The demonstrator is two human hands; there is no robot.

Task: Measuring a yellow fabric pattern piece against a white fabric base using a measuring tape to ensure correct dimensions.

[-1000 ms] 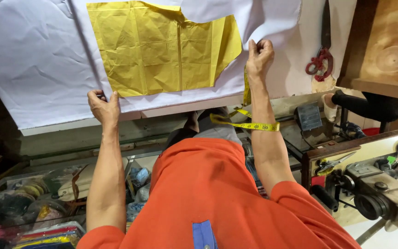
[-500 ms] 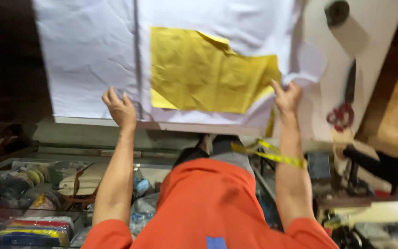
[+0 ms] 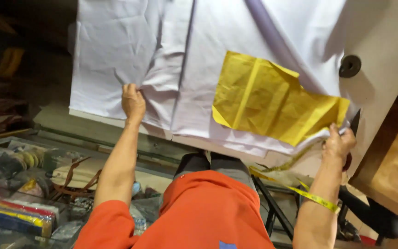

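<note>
Left hand (image 3: 133,102) pinched a bunched fold of white cloth (image 3: 116,55) on the bench (image 3: 383,41) | right hand (image 3: 339,144) gripped its edge under yellow paper pattern (image 3: 263,99) | step: looked like smoothing it | next: probably an even pull, both sides

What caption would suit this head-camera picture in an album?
Left hand and right hand grip white fabric on a table, a yellow paper sheet lying on it.

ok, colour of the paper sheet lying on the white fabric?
Yellow paper sheet, creased, lying on the white fabric; head view.
</note>
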